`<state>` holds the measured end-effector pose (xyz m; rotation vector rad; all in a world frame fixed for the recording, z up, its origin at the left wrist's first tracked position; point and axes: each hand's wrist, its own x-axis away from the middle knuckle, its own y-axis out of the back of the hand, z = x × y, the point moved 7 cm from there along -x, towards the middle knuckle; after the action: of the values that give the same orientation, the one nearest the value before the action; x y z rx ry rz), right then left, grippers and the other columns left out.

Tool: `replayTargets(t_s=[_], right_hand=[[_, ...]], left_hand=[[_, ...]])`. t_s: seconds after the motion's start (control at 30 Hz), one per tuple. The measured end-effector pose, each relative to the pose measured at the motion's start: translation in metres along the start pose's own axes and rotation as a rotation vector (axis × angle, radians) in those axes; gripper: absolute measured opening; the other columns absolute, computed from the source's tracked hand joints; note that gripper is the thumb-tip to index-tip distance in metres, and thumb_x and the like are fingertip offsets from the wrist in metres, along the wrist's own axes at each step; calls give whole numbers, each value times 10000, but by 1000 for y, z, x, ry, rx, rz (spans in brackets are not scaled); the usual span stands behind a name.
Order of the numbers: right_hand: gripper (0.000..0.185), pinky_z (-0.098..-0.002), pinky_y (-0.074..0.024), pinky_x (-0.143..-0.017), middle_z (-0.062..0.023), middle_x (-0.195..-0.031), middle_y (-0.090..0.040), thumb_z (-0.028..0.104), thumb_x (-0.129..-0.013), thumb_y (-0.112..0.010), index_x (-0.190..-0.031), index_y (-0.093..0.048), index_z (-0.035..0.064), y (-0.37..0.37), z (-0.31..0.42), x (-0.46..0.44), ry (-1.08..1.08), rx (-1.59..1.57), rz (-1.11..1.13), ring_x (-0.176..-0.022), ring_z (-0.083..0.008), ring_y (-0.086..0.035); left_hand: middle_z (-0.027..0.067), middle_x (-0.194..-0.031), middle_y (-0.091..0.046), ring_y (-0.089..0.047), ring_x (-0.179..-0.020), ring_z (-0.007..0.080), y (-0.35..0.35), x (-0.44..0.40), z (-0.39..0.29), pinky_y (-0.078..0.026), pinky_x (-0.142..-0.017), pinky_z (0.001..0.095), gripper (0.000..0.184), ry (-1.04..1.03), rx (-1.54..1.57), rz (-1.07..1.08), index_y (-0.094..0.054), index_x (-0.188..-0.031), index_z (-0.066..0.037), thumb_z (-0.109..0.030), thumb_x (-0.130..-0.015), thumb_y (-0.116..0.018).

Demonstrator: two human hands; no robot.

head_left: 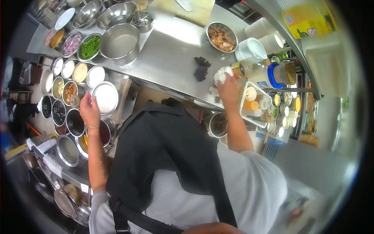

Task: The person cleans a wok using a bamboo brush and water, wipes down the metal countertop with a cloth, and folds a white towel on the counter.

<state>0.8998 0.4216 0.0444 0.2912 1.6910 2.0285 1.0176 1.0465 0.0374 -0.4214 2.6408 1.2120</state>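
My right hand (228, 89) is closed on a crumpled white cloth (223, 73) at the right side of the steel counter. To the left of it, a crumpled black piece (201, 69), maybe a glove or cloth, lies on the metal. My left hand (90, 111) is over the seasoning containers with its fingers apart, holding nothing that I can see. Its fingertips are close to the rim of a round container of white contents (106, 97); whether they touch it I cannot tell. A container of brown nuts (70, 92) is left of that hand.
A bowl of sliced meat (221, 37) and stacked white bowls (249, 50) stand at the counter's right. Left are a large steel pot (120, 43), green vegetables (90, 47) and chopped onion (71, 45). A white basket (249, 113) holds bottles near my right forearm.
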Motion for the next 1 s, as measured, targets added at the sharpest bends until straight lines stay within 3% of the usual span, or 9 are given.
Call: replayTargets(t_s=[0.17, 0.27, 0.43, 0.5, 0.63, 0.73, 0.87, 0.93, 1.0], right_hand=[[506, -536, -518, -968, -242, -1244, -647, 314, -925, -715, -1376, -609, 110, -51, -81, 14, -35, 230, 285, -1168, -448, -634], [338, -523, -541, -891, -252, -1000, -725, 344, -957, -678, -1140, -752, 69, -36, -108, 5, -87, -10, 57, -973, -455, -693], [277, -451, -558, -860, -221, -1006, -749, 266, -1013, -628, -1147, -737, 50, 20, -137, -11, -423, -323, -31, -942, -386, -719], [290, -408, -570, -884, -133, -1086, -759, 239, -1075, -537, -1211, -703, 44, 1, -159, -16, -557, -1430, -225, -967, -300, -730], [316, -407, -585, -944, -99, -1223, -709, 241, -1112, -492, -1346, -586, 50, -10, -156, -22, -733, -1933, -187, -1050, -260, -715], [330, -414, -595, -928, -104, -1232, -707, 264, -1118, -487, -1365, -573, 62, 6, -152, -24, -665, -2004, -220, -1063, -261, -710], [347, -403, -567, -979, -118, -1253, -691, 212, -1092, -500, -1395, -562, 53, 44, -162, -11, -478, -2096, -272, -1118, -262, -689], [352, -396, -558, -978, -123, -1240, -681, 167, -1066, -527, -1394, -562, 44, 49, -178, -6, -687, -1894, -402, -1114, -254, -683], [344, -395, -570, -949, -116, -1207, -691, 187, -1078, -539, -1386, -564, 39, 62, -177, -6, -529, -1969, -375, -1077, -247, -693]], left_hand=[[142, -1063, -707, -701, -854, 240, -77, 6, -136, -564, -744, 348, 297, -211, 285, 403, -700, -1232, -21, -92, -944, -702], [133, -1064, -691, -691, -829, 242, -133, 20, -200, -564, -735, 338, 307, -380, 324, 622, -697, -1233, -20, -83, -932, -705], [132, -1038, -680, -685, -845, 256, -204, 48, -305, -576, -769, 342, 332, -607, 429, 1032, -693, -1258, -39, -85, -929, -701], [131, -1050, -679, -685, -845, 265, -234, 57, -338, -577, -775, 349, 335, -687, 438, 1069, -692, -1259, -41, -89, -927, -701], [133, -1107, -678, -685, -937, 304, -285, 78, -390, -576, -837, 383, 330, -606, 457, 1180, -693, -1230, -30, -93, -906, -706], [132, -1176, -673, -664, -1065, 318, -309, 102, -425, -546, -945, 412, 341, -960, 483, 942, -693, -1231, -46, -85, -893, -679], [116, -1287, -646, -586, -1257, 314, -386, 161, -439, -444, -1099, 458, 358, -1294, -101, 1178, -683, -1264, -103, -118, -919, -591], [112, -1286, -649, -569, -1280, 307, -414, 187, -434, -411, -1124, 480, 335, -1394, -67, 1092, -684, -1253, -98, -145, -946, -557], [81, -1225, -670, -553, -1275, 286, -431, 206, -427, -345, -1147, 519, 301, -1512, -93, 1002, -717, -1123, -103, -215, -1012, -461]])
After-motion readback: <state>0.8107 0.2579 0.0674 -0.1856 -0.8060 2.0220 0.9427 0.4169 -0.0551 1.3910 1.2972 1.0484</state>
